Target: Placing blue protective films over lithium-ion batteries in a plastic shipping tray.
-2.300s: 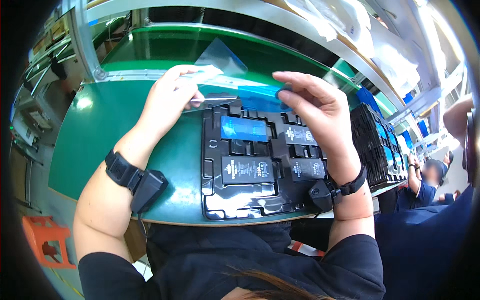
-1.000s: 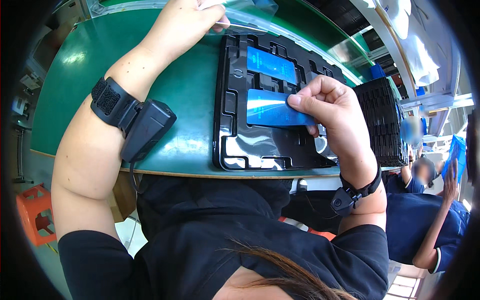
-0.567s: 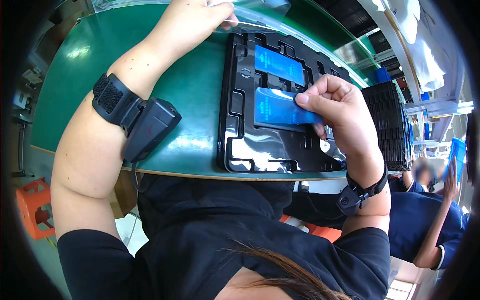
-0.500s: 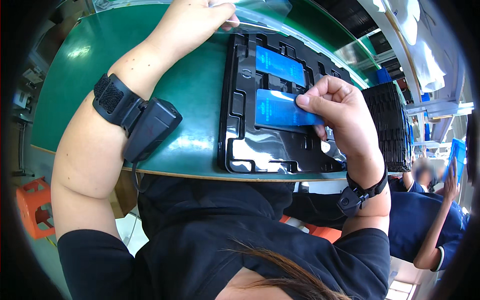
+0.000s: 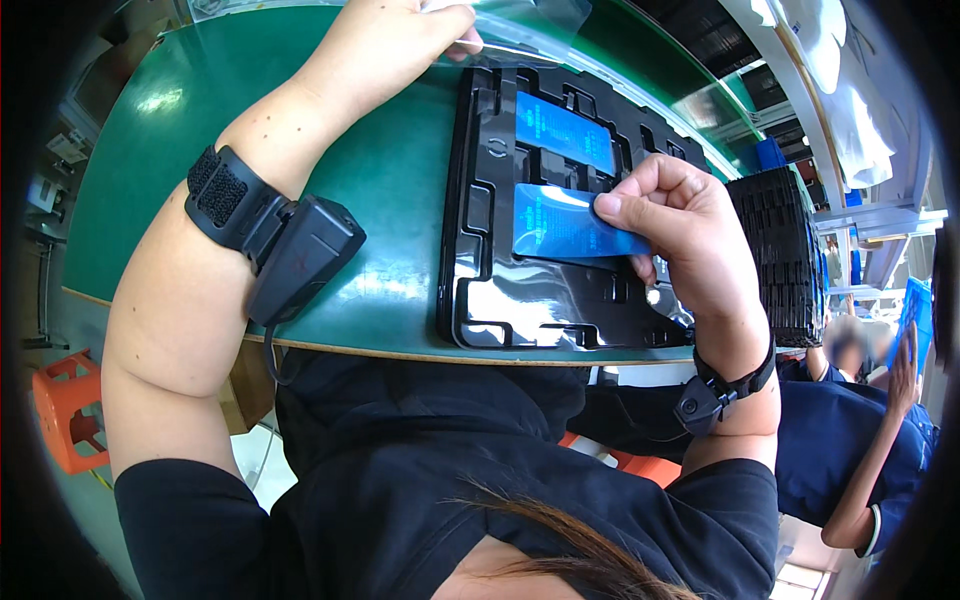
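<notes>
My right hand [image 5: 672, 212] pinches the right end of a blue printed rectangular film piece [image 5: 560, 222] between thumb and fingers. This piece is over a black moulded plastic tray [image 5: 520, 315]; whether its left end touches the tray I cannot tell. A second blue rectangular piece [image 5: 562, 132] lies in the tray just beyond it. At the upper edge of the picture, my left hand [image 5: 425, 28] is closed on a clear plastic sheet [image 5: 525, 22]; some of its fingers are cut off by the picture's edge.
The tray sits on a green tabletop [image 5: 400, 240]. A tall stack of black trays [image 5: 775, 255] stands at the right. At lower left is an orange stool [image 5: 68, 410]. A co-worker in dark blue [image 5: 835, 450] holds a blue sheet [image 5: 910, 315] at far right.
Both hands keep their holds and have hardly moved. The pinched blue piece and the tray show only a very slight shift in the picture.
</notes>
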Demonstrator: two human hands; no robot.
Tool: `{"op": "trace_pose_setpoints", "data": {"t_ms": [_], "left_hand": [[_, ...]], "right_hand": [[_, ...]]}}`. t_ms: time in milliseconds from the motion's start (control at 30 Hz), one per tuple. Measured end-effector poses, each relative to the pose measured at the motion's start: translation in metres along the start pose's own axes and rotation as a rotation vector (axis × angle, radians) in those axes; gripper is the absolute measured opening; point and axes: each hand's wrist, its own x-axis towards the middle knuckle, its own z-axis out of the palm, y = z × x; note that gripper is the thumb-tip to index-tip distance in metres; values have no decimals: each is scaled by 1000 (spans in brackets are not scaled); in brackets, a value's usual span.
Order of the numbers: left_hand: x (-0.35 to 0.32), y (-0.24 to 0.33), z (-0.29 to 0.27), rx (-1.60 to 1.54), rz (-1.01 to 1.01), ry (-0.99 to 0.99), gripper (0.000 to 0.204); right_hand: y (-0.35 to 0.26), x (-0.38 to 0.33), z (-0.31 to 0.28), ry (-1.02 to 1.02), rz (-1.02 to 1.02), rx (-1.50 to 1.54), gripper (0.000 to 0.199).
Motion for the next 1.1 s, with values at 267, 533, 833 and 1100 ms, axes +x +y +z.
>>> {"op": "trace_pose_setpoints", "data": {"t_ms": [267,533,833,1100], "left_hand": [[-1,3,0,6,5,1,28],[-1,0,-1,-3,9,-15,29],[-1,0,1,16,32,-4,28],[0,-1,-3,18,7,4,28]], "right_hand": [[2,0,0,0,-2,17,15],[2,-2,1,8,-4,2,15],[0,-5,9,41,-14,-139,14],[-16,-3,6,99,-497,-910,15]]}}
